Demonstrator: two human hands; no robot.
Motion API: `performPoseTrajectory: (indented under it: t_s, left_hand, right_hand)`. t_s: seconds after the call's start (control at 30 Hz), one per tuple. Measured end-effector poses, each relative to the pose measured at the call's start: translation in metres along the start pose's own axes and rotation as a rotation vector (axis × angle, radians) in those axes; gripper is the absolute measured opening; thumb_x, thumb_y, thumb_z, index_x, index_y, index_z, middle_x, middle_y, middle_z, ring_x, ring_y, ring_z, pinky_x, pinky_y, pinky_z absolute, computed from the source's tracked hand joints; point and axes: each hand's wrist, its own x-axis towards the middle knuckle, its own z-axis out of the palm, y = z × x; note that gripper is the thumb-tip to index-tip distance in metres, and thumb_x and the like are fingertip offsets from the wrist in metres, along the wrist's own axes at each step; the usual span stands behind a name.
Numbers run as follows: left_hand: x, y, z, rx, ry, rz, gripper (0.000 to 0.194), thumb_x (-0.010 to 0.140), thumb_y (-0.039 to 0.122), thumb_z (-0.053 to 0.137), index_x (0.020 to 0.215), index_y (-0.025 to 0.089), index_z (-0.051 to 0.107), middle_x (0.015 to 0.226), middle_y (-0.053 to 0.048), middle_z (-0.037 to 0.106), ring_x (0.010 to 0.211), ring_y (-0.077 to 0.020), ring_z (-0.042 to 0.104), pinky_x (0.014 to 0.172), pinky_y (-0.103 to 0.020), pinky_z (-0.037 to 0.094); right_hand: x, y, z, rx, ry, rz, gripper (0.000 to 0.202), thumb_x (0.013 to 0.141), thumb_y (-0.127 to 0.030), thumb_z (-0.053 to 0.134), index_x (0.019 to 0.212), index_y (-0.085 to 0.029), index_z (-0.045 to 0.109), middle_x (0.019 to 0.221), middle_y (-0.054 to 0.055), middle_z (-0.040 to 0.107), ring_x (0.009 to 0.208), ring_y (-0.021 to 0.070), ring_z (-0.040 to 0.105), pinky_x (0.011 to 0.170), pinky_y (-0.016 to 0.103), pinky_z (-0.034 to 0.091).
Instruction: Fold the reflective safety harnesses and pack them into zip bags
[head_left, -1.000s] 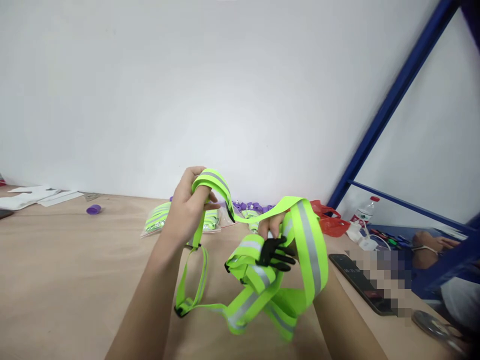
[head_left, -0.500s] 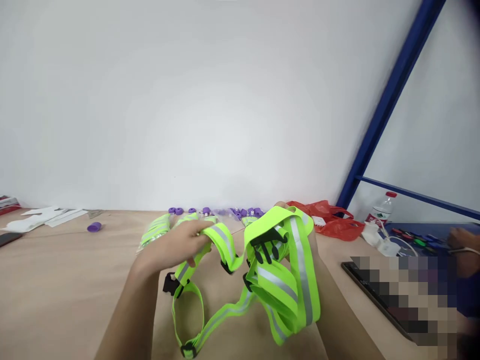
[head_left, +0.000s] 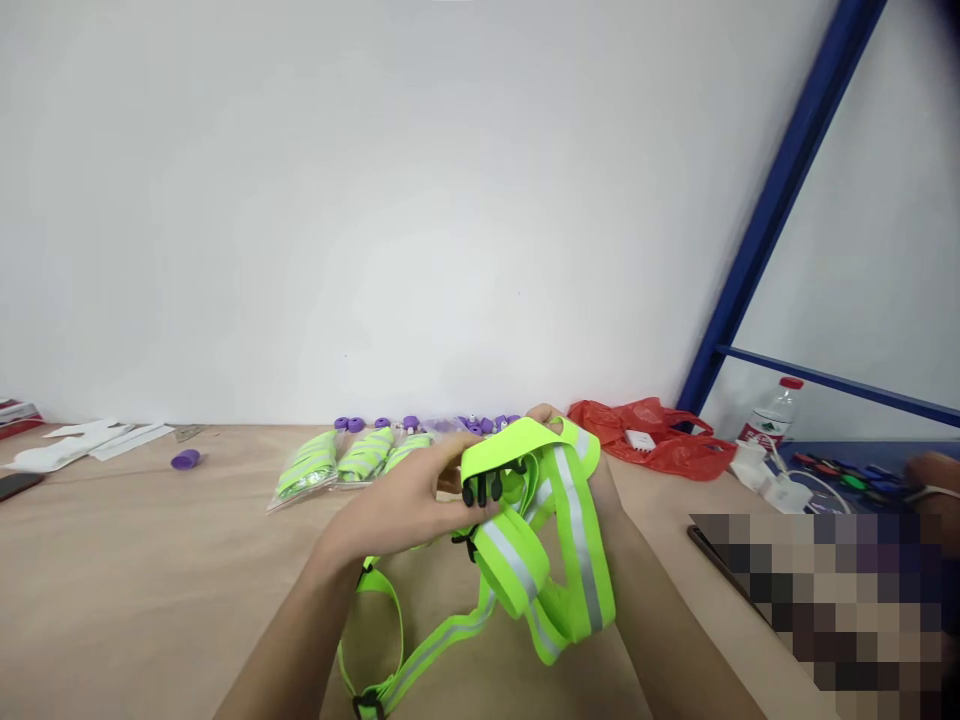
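A neon-yellow reflective strap point(head_left: 580, 540) with a silver stripe is gathered in loops between my hands. My right hand point(head_left: 547, 413) grips the bundle from behind, its fingers mostly hidden by the webbing. On the other side my left hand point(head_left: 420, 495) pinches the folded strap close to a black prong buckle point(head_left: 482, 487). One length of strap hangs from the bundle to the lower left, forming a loop with a black slider point(head_left: 367, 703) at its bottom.
Behind my left hand lie clear bags of folded straps point(head_left: 307, 465). Several purple pieces point(head_left: 356, 425) line the wall. A purple cup point(head_left: 185, 459) and white sheets point(head_left: 90, 440) are left; a red bag point(head_left: 660, 440), bottle point(head_left: 772, 415) and another person's hand point(head_left: 934, 472) are right.
My left hand has moved right, bringing its part of the strap against the bundle by the buckle. My right hand, with the bundle, has shifted slightly left.
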Motion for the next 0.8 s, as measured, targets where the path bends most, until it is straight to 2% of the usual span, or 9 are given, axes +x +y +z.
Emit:
performPoseTrajectory:
  t_s: [0.13,0.3,0.4,0.47,0.6,0.67,0.73,0.8]
  left_hand:
    - [0.000,-0.008,-0.003,-0.003,0.140,0.028,0.033,0.082,0.031,0.064,0.114,0.023,0.066,0.094,-0.005,0.071,0.083,-0.0212,0.067,0.068,-0.030,0.052]
    - [0.001,-0.010,-0.007,0.019,0.261,0.049,0.026,0.084,0.034,0.062,0.104,0.021,0.072,0.087,-0.004,0.071,0.072,-0.0186,0.064,0.060,-0.026,0.047]
    - [0.001,-0.009,-0.007,0.093,0.256,0.048,0.025,0.086,0.037,0.061,0.099,0.022,0.075,0.085,-0.004,0.071,0.070,-0.0177,0.060,0.058,-0.026,0.043]
    - [-0.001,-0.008,-0.008,0.184,0.239,0.044,0.024,0.087,0.037,0.060,0.095,0.022,0.077,0.078,-0.002,0.069,0.067,-0.0165,0.056,0.058,-0.026,0.040]
    - [-0.004,-0.008,-0.010,0.304,0.241,0.034,0.024,0.087,0.037,0.060,0.089,0.021,0.077,0.067,0.001,0.063,0.061,-0.0146,0.049,0.058,-0.026,0.035]
    - [-0.005,-0.009,-0.011,0.313,0.252,0.018,0.025,0.087,0.038,0.059,0.089,0.021,0.077,0.068,0.000,0.064,0.062,-0.0152,0.050,0.059,-0.027,0.035]
    - [-0.006,-0.010,-0.012,0.313,0.258,0.001,0.025,0.086,0.038,0.057,0.087,0.021,0.076,0.069,0.000,0.065,0.064,-0.0158,0.052,0.060,-0.027,0.035]
    - [-0.007,-0.011,-0.011,0.308,0.256,-0.012,0.025,0.086,0.038,0.056,0.083,0.020,0.073,0.068,0.000,0.063,0.062,-0.0159,0.051,0.057,-0.026,0.034]
  right_hand:
    - [0.002,-0.001,-0.004,-0.116,0.018,-0.018,0.028,0.078,-0.048,0.067,0.083,-0.022,0.059,0.065,0.000,0.060,0.054,0.0165,0.054,0.050,0.028,0.044]
    - [-0.005,-0.004,0.009,-0.131,-0.015,-0.011,0.025,0.080,-0.044,0.070,0.086,-0.021,0.063,0.076,0.003,0.068,0.062,0.0181,0.062,0.059,0.029,0.049]
    - [-0.007,-0.004,0.011,-0.180,-0.077,0.005,0.027,0.082,-0.047,0.068,0.086,-0.021,0.064,0.073,0.002,0.068,0.062,0.0184,0.063,0.058,0.029,0.048]
    - [-0.007,-0.006,0.010,-0.291,-0.124,-0.006,0.026,0.085,-0.046,0.066,0.087,-0.020,0.065,0.074,0.001,0.067,0.064,0.0179,0.062,0.060,0.028,0.047]
    - [-0.010,-0.018,0.000,-0.661,-0.242,-0.087,0.014,0.086,-0.029,0.062,0.094,-0.020,0.069,0.087,0.003,0.068,0.083,0.0210,0.063,0.075,0.032,0.049]
    - [-0.014,-0.027,-0.005,-0.835,-0.323,-0.073,0.014,0.083,-0.022,0.061,0.093,-0.021,0.071,0.085,0.002,0.069,0.084,0.0221,0.063,0.078,0.034,0.050]
    - [-0.020,-0.036,-0.009,-0.954,-0.392,-0.035,0.013,0.082,-0.019,0.061,0.089,-0.022,0.072,0.082,0.001,0.069,0.081,0.0226,0.063,0.077,0.034,0.051]
    - [-0.026,-0.043,-0.010,-0.983,-0.389,-0.043,0.016,0.084,-0.021,0.060,0.092,-0.023,0.073,0.088,0.003,0.072,0.085,0.0241,0.065,0.079,0.036,0.052]
